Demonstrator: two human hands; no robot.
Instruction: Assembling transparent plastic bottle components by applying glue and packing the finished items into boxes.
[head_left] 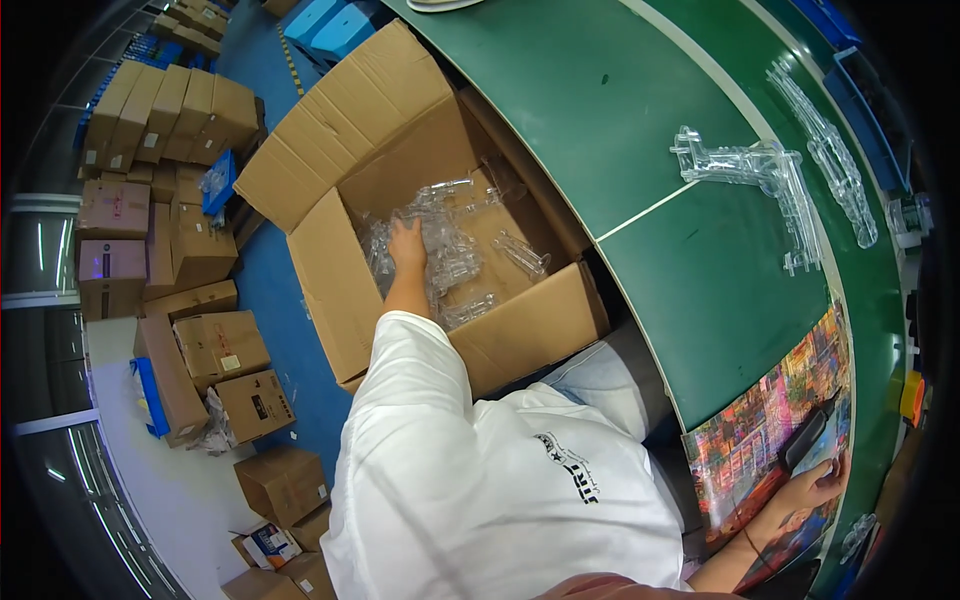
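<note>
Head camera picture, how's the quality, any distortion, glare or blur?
Head view: strong fisheye, the green table edge bows and corners go black; even overhead light, soft glare on the table top; clear plastic parts around the left hand in the cardboard box are hard to separate.

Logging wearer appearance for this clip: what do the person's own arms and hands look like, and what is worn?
Both hands are bare, no gloves. The left hand comes from a short white sleeve of a white shirt with a small dark printed emblem. The right hand has a thin dark band at the wrist.

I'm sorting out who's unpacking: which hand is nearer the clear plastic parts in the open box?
Left. The left hand is down in the cardboard box, touching the clear plastic parts; the right hand rests far off on the colourful mat.
</note>
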